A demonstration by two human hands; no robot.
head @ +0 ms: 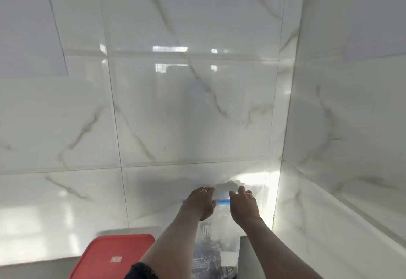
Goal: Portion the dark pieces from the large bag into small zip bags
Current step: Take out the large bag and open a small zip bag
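A clear plastic zip bag [216, 245] with grey printed letters stands upright between my forearms, low in the view. Dark pieces show through its lower part. Its top carries a blue zip strip [223, 201]. My left hand [201, 201] grips the top edge on the left. My right hand [243, 205] grips it on the right. Both hands hold the top raised in front of the tiled wall. No small zip bags are in view.
A red lid [112, 254] lies on the grey counter [44, 270] at the lower left, beside my left forearm. White marble-look tiles [175, 114] cover the wall ahead, meeting a side wall [351, 125] in a corner at the right.
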